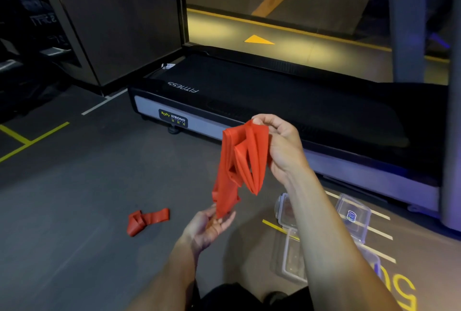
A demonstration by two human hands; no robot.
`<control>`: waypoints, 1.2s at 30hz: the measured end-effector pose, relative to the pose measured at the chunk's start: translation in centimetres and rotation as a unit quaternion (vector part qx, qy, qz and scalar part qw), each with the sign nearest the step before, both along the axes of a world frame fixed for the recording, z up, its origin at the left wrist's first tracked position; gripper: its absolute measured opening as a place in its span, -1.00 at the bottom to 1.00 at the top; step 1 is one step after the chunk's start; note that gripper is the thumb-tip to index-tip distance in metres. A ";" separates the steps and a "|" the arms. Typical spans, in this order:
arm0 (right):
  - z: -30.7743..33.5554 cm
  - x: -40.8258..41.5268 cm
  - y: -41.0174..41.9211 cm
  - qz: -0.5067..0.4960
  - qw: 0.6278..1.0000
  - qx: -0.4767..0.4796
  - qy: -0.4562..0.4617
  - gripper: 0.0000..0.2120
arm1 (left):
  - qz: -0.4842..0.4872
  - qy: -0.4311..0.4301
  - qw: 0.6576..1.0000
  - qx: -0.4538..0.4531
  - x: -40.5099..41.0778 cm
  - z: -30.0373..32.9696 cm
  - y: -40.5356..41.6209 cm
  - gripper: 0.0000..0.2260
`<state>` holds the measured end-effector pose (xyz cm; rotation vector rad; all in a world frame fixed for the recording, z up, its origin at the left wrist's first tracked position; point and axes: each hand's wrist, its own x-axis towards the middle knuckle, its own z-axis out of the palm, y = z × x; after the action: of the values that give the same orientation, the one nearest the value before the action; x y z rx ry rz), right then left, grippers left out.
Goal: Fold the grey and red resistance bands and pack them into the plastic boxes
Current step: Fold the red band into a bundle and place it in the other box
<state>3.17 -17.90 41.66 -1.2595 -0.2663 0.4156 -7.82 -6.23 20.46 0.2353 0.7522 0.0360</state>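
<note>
Right hand (279, 146) pinching red band (239, 163), left hand (209, 228) holding its tail, boxes (354, 218) half hidden.

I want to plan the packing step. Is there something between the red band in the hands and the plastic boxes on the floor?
Partly. The red band hangs between both hands, left of the plastic boxes. The right forearm crosses over the boxes and hides part of them; no other thing shows between.
</note>
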 end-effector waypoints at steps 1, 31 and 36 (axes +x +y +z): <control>-0.1 0.1 -0.2 -0.007 1.000 -0.003 0.004 -0.93 | 0.049 -0.023 0.998 -0.019 0.0 0.0 0.4 -0.59; 0.3 -1.6 0.7 0.069 0.997 0.040 0.023 -0.90 | -0.028 -0.154 0.987 -0.030 -1.3 -1.3 0.8 -0.40; 0.0 -1.5 0.8 0.061 0.998 0.025 0.021 -0.94 | -0.053 -0.176 0.983 0.028 -2.1 -0.9 0.9 -0.72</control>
<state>1.70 -17.12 41.61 -1.1887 -0.3175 0.5372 -9.88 -5.35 19.59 0.3129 0.3857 -0.0030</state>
